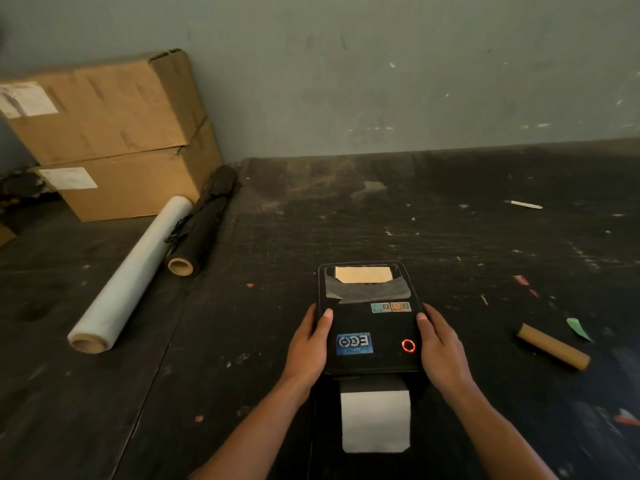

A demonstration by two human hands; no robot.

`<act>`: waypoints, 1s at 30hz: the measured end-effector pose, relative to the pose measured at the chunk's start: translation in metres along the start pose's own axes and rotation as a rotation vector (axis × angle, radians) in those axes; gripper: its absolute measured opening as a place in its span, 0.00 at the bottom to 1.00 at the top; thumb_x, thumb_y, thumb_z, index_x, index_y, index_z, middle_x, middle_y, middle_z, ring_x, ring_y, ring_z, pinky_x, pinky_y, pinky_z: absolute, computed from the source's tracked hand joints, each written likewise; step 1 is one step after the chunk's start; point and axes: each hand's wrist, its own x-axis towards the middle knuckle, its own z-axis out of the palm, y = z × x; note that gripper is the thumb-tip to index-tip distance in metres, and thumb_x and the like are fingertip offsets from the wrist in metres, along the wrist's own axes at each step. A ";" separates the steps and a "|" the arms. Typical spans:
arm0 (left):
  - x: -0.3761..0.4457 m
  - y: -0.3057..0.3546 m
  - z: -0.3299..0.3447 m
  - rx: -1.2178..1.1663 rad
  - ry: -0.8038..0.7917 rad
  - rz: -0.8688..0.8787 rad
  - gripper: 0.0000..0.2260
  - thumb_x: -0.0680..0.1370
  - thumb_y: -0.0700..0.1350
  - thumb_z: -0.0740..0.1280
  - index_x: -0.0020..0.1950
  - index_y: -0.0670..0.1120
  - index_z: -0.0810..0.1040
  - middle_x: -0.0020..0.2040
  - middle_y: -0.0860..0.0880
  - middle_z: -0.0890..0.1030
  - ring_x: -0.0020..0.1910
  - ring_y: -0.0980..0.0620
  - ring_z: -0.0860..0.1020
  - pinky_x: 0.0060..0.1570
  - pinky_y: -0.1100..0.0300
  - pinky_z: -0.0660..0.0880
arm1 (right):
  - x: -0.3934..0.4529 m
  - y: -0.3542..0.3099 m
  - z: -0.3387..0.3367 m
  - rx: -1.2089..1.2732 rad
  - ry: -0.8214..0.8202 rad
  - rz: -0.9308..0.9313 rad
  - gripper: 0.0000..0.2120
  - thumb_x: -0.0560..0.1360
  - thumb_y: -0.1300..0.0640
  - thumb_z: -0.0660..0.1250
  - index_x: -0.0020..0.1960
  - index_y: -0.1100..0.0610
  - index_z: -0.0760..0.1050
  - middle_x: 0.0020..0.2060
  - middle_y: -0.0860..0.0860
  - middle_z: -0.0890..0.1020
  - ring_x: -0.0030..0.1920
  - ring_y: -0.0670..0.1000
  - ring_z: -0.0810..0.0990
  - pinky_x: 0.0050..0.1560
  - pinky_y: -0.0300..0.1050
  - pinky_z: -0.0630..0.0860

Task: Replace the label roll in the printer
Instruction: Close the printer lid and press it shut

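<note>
The printer [369, 315] sits on the near middle of the dark tabletop [346, 209], its lid down, a white label strip [375, 421] hanging out of the front slot toward us. We hold it with our left hand [309, 344] and right hand [441, 348], each grip clamped on one side of the case, thumbs on top. If we press unevenly, the lid may fail to latch or pinch the strip askew, and the feed would jam.

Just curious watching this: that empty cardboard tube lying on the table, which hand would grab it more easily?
Probably the right hand. The cardboard tube lies on the table on the right of the printer. The left hand, on the printer's other side, would have to cross over it.
</note>
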 end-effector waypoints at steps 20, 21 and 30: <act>-0.004 0.001 0.001 -0.029 0.008 0.012 0.28 0.79 0.58 0.60 0.77 0.54 0.58 0.76 0.49 0.64 0.74 0.48 0.63 0.70 0.50 0.62 | 0.001 0.000 0.001 0.068 0.031 0.032 0.22 0.80 0.50 0.55 0.74 0.48 0.59 0.70 0.55 0.68 0.68 0.56 0.70 0.64 0.55 0.69; -0.004 0.002 0.000 -0.027 0.007 0.011 0.28 0.79 0.58 0.60 0.77 0.54 0.58 0.76 0.49 0.63 0.74 0.48 0.63 0.70 0.51 0.62 | 0.001 0.000 0.001 0.070 0.028 0.032 0.22 0.80 0.50 0.55 0.74 0.48 0.59 0.70 0.55 0.68 0.68 0.56 0.70 0.65 0.55 0.69; -0.008 0.002 -0.001 -0.040 -0.002 0.006 0.28 0.78 0.59 0.61 0.77 0.55 0.59 0.75 0.49 0.65 0.73 0.47 0.65 0.68 0.51 0.64 | -0.001 -0.001 0.000 0.078 0.027 0.037 0.22 0.80 0.50 0.55 0.74 0.49 0.59 0.71 0.55 0.67 0.70 0.57 0.67 0.67 0.56 0.67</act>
